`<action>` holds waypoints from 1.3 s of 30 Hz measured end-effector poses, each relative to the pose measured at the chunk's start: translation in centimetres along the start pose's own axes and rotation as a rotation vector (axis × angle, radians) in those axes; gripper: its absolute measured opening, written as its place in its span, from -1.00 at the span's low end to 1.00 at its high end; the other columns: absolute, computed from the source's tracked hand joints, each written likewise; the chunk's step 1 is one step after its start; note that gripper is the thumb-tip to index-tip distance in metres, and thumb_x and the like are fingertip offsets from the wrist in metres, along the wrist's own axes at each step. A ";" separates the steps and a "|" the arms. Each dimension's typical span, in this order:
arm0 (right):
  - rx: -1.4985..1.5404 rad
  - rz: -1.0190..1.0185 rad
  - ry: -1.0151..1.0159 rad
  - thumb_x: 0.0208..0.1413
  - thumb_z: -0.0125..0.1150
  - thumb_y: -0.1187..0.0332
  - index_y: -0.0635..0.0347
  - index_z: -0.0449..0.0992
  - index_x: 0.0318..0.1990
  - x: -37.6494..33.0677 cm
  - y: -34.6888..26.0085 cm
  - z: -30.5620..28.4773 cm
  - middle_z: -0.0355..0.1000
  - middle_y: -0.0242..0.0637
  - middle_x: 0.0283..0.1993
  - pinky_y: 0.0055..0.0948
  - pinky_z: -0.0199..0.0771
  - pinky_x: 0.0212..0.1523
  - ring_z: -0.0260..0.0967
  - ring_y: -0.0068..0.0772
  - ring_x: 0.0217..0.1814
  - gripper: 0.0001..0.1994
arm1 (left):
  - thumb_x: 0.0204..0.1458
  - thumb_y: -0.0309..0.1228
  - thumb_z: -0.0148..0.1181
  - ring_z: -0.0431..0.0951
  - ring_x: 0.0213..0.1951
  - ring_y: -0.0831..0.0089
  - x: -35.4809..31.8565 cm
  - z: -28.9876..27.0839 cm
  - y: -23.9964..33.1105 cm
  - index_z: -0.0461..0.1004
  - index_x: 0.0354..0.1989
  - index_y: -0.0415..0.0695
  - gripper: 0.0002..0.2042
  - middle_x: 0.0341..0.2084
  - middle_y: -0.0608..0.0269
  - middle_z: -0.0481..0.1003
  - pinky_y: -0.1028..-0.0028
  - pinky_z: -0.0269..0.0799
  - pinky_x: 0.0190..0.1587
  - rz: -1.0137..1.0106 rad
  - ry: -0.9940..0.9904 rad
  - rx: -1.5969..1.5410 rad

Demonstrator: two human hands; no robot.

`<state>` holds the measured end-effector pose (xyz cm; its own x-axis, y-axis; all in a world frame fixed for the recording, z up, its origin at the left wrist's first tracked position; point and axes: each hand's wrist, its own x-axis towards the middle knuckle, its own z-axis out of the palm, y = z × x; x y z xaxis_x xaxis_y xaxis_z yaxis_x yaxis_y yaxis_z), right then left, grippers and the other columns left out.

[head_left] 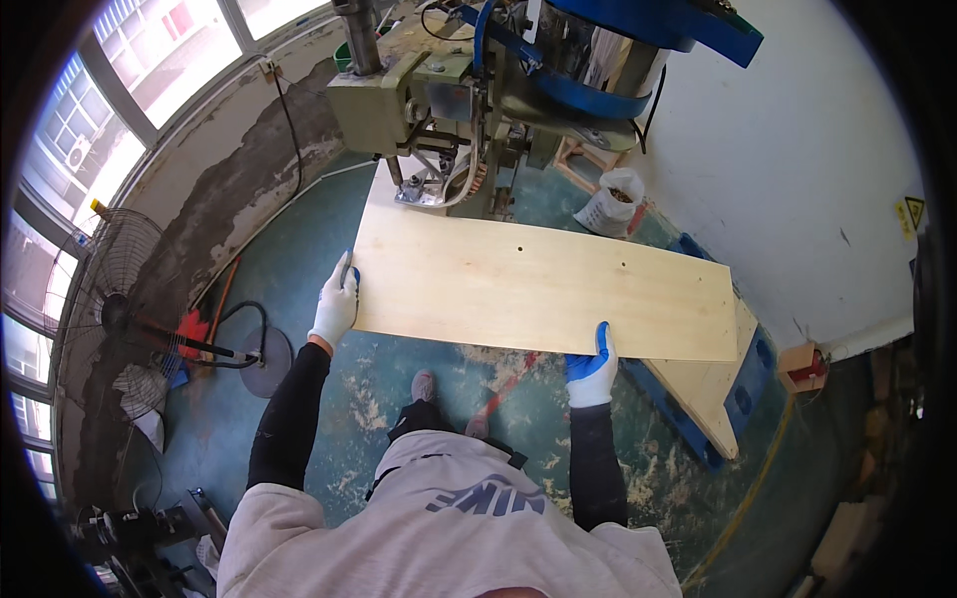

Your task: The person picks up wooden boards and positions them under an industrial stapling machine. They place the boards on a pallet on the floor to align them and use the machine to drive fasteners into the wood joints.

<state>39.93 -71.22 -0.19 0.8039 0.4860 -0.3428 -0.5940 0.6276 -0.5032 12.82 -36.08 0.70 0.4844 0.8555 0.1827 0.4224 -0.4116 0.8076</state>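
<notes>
White wall (797, 159) bears yellow sign (912, 213); left grip (336, 299) and right grip (593, 371) clasp a wooden board (538, 289).

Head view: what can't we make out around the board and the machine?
All in the head view:
Right grip: fingers under the board, hidden by it.
Left grip: whether fingertips reach underneath; the board's edge hides it.
Board's underside: hidden by its top face.
Dark spots: too small to tell if they go through.
Blue pallet: partly covered by pale wood.
Blue-banded drum: top cut off by the picture's upper edge.
</notes>
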 end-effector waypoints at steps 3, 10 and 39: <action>-0.033 -0.072 -0.003 0.40 0.05 0.22 0.24 0.33 0.30 -0.4 0.3 0.5 0.42 -0.18 0.26 -0.15 0.52 0.19 0.43 -0.22 0.25 -0.57 | 0.37 -0.31 -0.04 0.44 -0.49 0.45 -0.3 0.0 -0.9 0.30 0.36 -0.22 -0.56 -0.40 0.07 0.54 0.41 0.43 -0.31 0.132 0.056 -0.013; -0.054 -0.072 -0.015 0.39 0.09 0.27 0.27 0.32 0.30 -1.4 6.8 2.5 0.42 -0.18 0.26 -0.18 0.44 0.29 0.39 -0.23 0.30 -0.58 | 0.38 -0.37 -0.02 0.22 -0.55 0.74 -2.7 -6.1 -4.1 0.26 0.41 -0.18 -0.55 -0.53 0.55 0.30 0.61 0.19 -0.51 -0.211 0.014 -0.250; -0.028 -0.110 0.016 0.38 0.11 0.24 0.24 0.43 0.18 2.7 20.7 11.6 0.50 -0.22 0.15 -0.24 0.55 0.18 0.47 -0.27 0.20 -0.65 | 0.31 -0.28 0.13 0.49 -0.13 0.57 15.6 -14.5 -12.0 0.27 0.37 -0.31 -0.47 0.02 0.12 0.57 0.55 0.40 -0.01 0.017 -0.065 -0.226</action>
<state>29.43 -49.85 -2.33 0.8650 0.4051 -0.2962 -0.5008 0.6592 -0.5609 4.22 -13.21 2.04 0.5414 0.8240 0.1671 0.2347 -0.3390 0.9110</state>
